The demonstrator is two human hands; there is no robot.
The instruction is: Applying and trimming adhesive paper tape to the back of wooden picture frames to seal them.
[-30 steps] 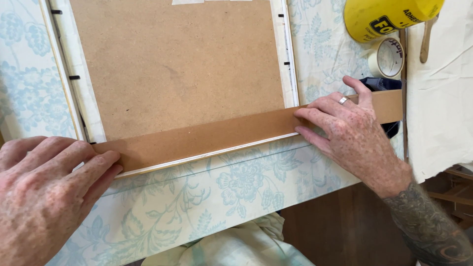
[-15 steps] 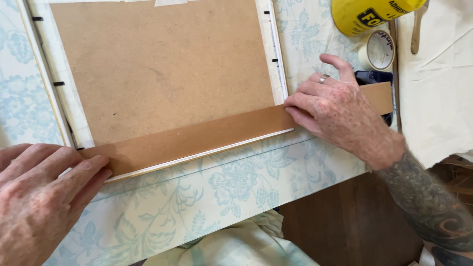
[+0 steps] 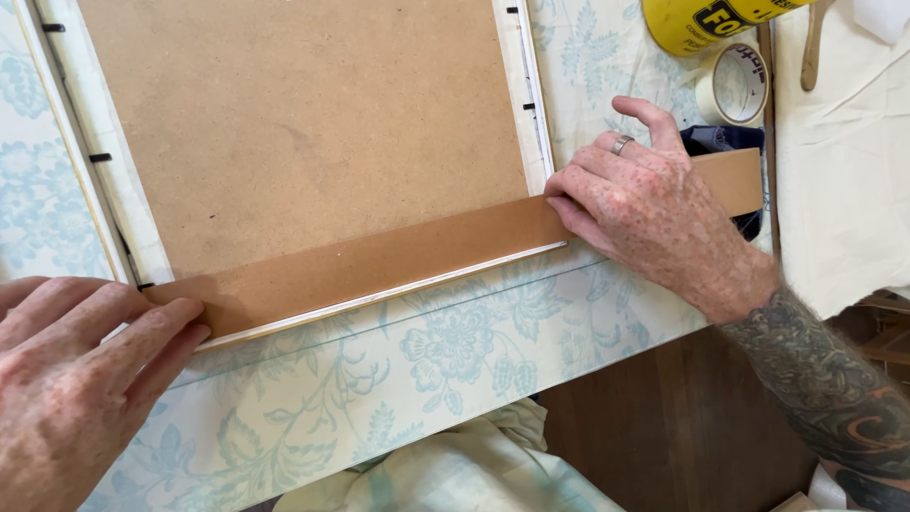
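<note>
A picture frame (image 3: 527,104) lies face down, its brown backing board (image 3: 294,133) facing up. A long strip of brown paper tape (image 3: 398,256) runs along the frame's near edge. My left hand (image 3: 76,370) presses flat on the strip's left end, fingers together. My right hand (image 3: 645,204), with a ring on one finger, presses the strip down at the frame's right corner. The strip's free end (image 3: 735,180) reaches past that hand. Neither hand grips anything.
A pale blue floral cloth (image 3: 398,379) covers the table. At the back right stand a yellow tub (image 3: 711,19), a roll of white tape (image 3: 735,85), a wooden handle (image 3: 813,47) and a dark object (image 3: 720,140). A cream cloth (image 3: 844,190) lies right. Dark wooden floor (image 3: 654,427) shows below.
The view has shifted, so the frame and both hands sit further left. My right hand has slid a little left along the strip, toward the frame's corner. My left hand keeps pressing.
</note>
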